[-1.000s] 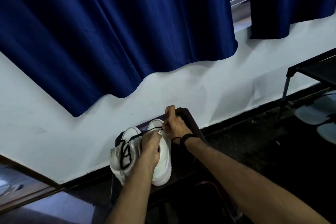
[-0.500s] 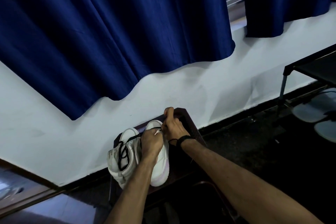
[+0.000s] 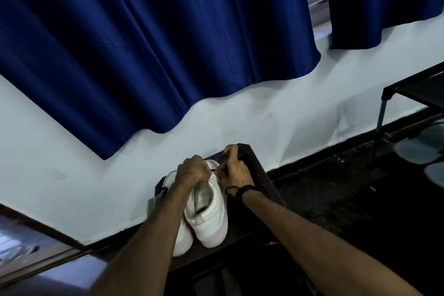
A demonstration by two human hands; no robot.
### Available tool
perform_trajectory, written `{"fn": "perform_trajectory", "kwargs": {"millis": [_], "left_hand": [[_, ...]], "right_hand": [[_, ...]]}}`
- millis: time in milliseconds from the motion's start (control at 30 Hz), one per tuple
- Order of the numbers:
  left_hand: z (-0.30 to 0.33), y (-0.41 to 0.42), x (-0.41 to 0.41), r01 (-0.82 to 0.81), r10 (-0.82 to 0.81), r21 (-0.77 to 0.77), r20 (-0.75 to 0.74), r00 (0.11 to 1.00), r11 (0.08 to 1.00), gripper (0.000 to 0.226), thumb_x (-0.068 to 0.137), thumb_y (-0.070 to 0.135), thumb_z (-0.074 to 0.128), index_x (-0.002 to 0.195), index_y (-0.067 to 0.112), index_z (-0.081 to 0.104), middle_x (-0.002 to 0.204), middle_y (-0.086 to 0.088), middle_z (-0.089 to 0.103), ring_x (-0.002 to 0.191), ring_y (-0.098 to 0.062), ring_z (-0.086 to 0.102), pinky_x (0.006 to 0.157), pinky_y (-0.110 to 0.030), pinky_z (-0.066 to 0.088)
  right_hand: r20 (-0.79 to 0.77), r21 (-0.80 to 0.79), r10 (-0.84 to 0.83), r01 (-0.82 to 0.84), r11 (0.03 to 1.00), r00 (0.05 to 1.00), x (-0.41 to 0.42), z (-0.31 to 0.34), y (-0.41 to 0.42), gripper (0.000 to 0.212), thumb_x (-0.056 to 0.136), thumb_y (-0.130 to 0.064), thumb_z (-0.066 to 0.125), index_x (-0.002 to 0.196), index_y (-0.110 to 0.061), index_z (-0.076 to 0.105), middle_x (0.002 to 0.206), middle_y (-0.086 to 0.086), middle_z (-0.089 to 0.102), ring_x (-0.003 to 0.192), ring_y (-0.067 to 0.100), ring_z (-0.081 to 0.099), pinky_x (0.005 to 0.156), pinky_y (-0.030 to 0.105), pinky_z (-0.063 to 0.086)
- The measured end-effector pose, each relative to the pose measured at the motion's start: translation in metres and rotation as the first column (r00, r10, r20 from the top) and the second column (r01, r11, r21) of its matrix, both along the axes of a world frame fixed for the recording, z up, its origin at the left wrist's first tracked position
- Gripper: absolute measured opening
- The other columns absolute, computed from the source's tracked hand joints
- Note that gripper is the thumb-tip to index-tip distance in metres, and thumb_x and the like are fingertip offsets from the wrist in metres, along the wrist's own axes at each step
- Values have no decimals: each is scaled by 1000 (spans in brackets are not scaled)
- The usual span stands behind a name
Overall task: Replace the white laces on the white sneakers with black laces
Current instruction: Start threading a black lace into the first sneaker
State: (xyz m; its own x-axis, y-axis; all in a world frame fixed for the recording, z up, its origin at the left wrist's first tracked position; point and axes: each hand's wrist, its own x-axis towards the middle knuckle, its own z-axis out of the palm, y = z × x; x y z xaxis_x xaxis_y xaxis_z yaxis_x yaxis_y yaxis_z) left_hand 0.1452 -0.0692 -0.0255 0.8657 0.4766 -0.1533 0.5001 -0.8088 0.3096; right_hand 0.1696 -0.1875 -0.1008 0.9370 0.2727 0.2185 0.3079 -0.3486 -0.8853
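Observation:
Two white sneakers stand side by side on a dark stool (image 3: 264,182) against the wall, heels toward me. The right sneaker (image 3: 209,214) has its heel and open collar in view. The left sneaker (image 3: 168,180) lies mostly under my left forearm, with a bit of black lace (image 3: 163,190) showing at its side. My left hand (image 3: 192,169) is curled over the toe end of the right sneaker. My right hand (image 3: 234,170) pinches a thin black lace beside that toe end. The eyelets are hidden by both hands.
A dark blue curtain (image 3: 168,43) hangs over the white wall behind the stool. A black metal rack (image 3: 413,94) stands at the right with grey shoes (image 3: 415,151) under it. Dark floor spreads to the right of the stool.
My left hand has moved forward from the middle of the right sneaker to its toe end, uncovering the heel and collar. My left forearm now covers the left sneaker's black lacing.

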Motion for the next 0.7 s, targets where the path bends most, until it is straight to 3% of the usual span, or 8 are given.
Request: {"fn": "perform_trajectory", "kwargs": {"millis": [33,100,333,433,533,633,700], "left_hand": [[0,0,-2,25,-25,-28,27,999,999,8,80,23,67,77,23,75,95,-1,74,100,-23,67,93,-33,52],[-7,3,-8,81,-76,-52,82,994,995,18,81,20,69,65,29,71,89,4,76,97,-18,68,92,-32,52],[-4,-2,-17,135,-137,33,71,988,990,14,87,21,62,80,28,73,99,8,75,103,-17,66,93,-30,48],[0,-5,-19,141,-142,49,25,989,989,16,88,21,56,80,29,68,104,4,73,106,-22,63,95,-33,47],[4,1,-12,121,-121,17,28,992,993,19,84,20,55,68,29,61,101,1,71,103,-24,62,95,-37,49],[-3,14,-1,152,-152,-11,-14,988,988,9,70,28,61,62,33,62,94,1,71,95,-21,66,91,-37,53],[-9,18,3,135,-134,-27,14,991,991,10,59,32,58,61,37,66,91,3,71,89,-17,67,89,-36,54]], "right_hand": [[-8,-4,-4,4,1000,1000,1,0,0,55,69,-4,54,105,-31,23,81,-7,66,70,32,63,64,44,51],[-26,0,-5,5,1000,1000,2,-2,1,56,69,-7,56,105,-33,23,78,-2,68,71,32,64,64,45,52],[-105,36,21,-18,999,994,5,-4,1,53,74,-13,62,113,-36,33,85,-3,70,83,25,66,74,43,54],[-83,71,6,0,998,996,-6,6,0,49,77,-34,68,118,-28,42,103,-2,66,96,18,62,82,34,51],[-58,158,-11,20,987,998,-23,11,-1,38,69,-43,65,100,-22,59,101,-4,62,93,10,57,81,24,47],[-122,97,-10,22,995,992,-26,6,-7,12,72,-33,69,79,-25,63,83,-7,67,78,9,62,71,24,49],[-162,39,-28,35,999,986,-25,1,-10,5,77,-24,67,81,-26,65,83,-6,71,78,10,65,72,24,49]]}}
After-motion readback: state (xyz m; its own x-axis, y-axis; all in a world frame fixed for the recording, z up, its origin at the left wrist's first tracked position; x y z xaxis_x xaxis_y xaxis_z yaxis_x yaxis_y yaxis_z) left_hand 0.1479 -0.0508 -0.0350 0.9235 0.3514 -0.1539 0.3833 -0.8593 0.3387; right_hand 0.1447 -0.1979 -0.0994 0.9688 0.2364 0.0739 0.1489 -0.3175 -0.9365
